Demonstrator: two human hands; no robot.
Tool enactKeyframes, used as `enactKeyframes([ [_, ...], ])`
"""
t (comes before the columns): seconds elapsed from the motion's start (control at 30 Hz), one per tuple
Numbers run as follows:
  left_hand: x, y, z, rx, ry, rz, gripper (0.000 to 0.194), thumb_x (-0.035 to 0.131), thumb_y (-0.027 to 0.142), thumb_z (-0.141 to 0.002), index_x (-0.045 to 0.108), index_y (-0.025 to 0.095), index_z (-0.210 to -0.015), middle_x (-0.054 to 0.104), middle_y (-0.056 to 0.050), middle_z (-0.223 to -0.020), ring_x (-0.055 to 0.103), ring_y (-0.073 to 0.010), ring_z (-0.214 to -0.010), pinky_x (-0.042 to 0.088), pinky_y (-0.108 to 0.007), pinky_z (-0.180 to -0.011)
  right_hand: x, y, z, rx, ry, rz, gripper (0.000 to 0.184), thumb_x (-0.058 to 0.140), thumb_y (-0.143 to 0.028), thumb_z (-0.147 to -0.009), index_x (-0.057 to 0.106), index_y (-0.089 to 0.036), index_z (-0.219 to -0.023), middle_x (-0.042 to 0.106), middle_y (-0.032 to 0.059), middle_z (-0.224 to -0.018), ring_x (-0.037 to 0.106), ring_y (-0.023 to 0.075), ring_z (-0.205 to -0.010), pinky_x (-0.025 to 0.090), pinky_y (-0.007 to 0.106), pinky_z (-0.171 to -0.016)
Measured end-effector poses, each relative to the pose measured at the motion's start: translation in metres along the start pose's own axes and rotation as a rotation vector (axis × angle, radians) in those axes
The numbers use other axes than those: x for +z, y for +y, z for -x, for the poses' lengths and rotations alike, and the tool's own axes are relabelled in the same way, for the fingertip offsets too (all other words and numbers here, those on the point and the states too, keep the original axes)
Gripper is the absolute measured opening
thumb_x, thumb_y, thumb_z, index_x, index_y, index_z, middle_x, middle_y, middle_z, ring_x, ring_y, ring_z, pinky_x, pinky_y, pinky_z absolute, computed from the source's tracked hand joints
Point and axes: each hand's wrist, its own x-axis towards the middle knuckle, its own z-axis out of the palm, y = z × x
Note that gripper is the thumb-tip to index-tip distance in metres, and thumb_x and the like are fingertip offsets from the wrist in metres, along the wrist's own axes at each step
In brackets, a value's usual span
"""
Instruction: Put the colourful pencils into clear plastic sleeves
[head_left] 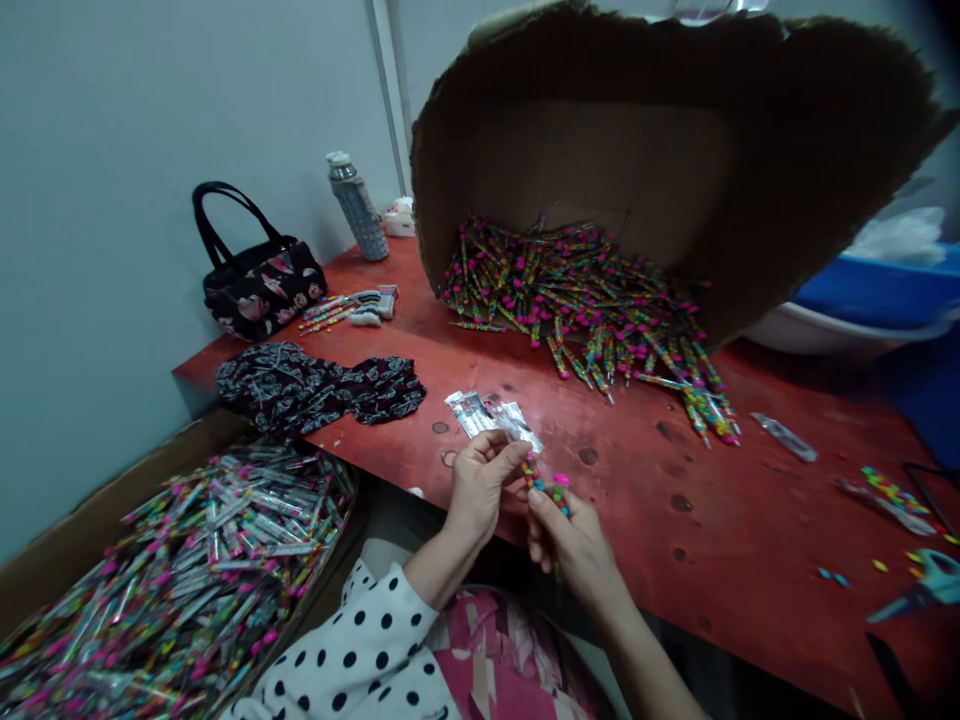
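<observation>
A polka-dot sleeve [352, 640] runs to the left hand [476, 490], its grip narrow on a colourful beaded pencil [544, 482] at lower centre, also pinched by the right hand [574, 545] above the red tabletop [675, 510].

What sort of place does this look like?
Likely a small hand-packing workshop: a tipped cardboard carton spilling colourful beaded sticks onto a red worktable, with sticks in clear plastic sleeves heaped beside it.

Head-worn view, facing forward-down, close above the hands [480, 490]
</observation>
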Motion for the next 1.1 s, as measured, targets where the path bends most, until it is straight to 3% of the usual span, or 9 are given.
enactKeyframes([
  [0.23,-0.001,-0.002,0.003,-0.062,-0.039,0.008,0.021,0.073,0.021,-0.062,0.065,0.014,-0.080,0.066,-0.003,-0.077,0.063,-0.0134,-0.068,0.047,-0.020,-0.057,-0.001,-0.001,0.002,0.008,0.006,0.081,0.036,0.048,-0.052,-0.079,0.052,-0.016,-0.076,0.050,-0.0053,-0.047,0.047,0.0087,-0.034,0.034,0.017,-0.030],
  [0.4,0.001,-0.008,0.010,-0.086,-0.065,0.019,0.017,0.072,0.025,-0.064,0.066,0.013,-0.075,0.067,-0.003,-0.070,0.060,-0.0109,-0.054,0.045,-0.021,-0.051,0.001,-0.003,0.004,-0.024,0.113,0.113,0.037,0.050,-0.052,-0.078,0.049,-0.017,-0.065,0.047,-0.0055,-0.039,0.042,0.0071,-0.030,0.033,0.017,-0.030],
  [0.6,0.000,-0.010,0.013,-0.165,-0.129,0.058,0.024,0.066,0.033,-0.071,0.065,0.009,-0.074,0.066,-0.006,-0.069,0.053,-0.0064,-0.045,0.040,-0.018,-0.044,-0.002,-0.004,0.002,0.147,-0.098,-0.314,0.036,0.056,-0.050,-0.074,0.055,-0.014,-0.079,0.046,-0.0074,-0.045,0.041,0.0049,-0.026,0.024,0.013,-0.024],
  [0.8,-0.002,-0.008,0.009,-0.119,-0.138,0.082,0.024,0.062,0.034,-0.074,0.063,0.011,-0.082,0.066,-0.007,-0.074,0.061,-0.0127,-0.059,0.041,-0.017,-0.043,-0.002,-0.001,0.002,0.167,-0.138,-0.286,0.037,0.057,-0.049,-0.074,0.056,-0.013,-0.079,0.046,-0.0067,-0.046,0.042,0.0051,-0.027,0.025,0.013,-0.025],
  [0.9,-0.005,-0.006,0.004,-0.118,-0.026,0.101,0.021,0.066,0.031,-0.071,0.062,0.011,-0.077,0.065,-0.005,-0.071,0.061,-0.0115,-0.059,0.049,-0.021,-0.054,-0.002,0.000,0.007,0.081,-0.063,-0.210,0.037,0.056,-0.051,-0.075,0.055,-0.014,-0.080,0.046,-0.0067,-0.046,0.044,0.0060,-0.030,0.027,0.014,-0.026],
  [1.0,-0.009,-0.005,0.000,-0.133,0.081,0.088,0.021,0.069,0.029,-0.067,0.063,0.011,-0.075,0.065,-0.005,-0.073,0.062,-0.0114,-0.063,0.052,-0.023,-0.063,-0.009,-0.007,0.007,-0.095,0.102,-0.153,0.036,0.054,-0.051,-0.077,0.055,-0.016,-0.080,0.046,-0.0059,-0.047,0.044,0.0068,-0.033,0.030,0.016,-0.029],
  [1.1,-0.011,-0.004,0.003,-0.178,-0.010,0.028,0.021,0.068,0.030,-0.067,0.064,0.011,-0.075,0.066,-0.006,-0.076,0.063,-0.0127,-0.065,0.052,-0.025,-0.063,-0.024,-0.024,-0.008,-0.180,0.267,-0.062,0.032,0.058,-0.048,-0.075,0.052,-0.017,-0.073,0.048,-0.0054,-0.045,0.040,0.0062,-0.033,0.029,0.016,-0.030],
])
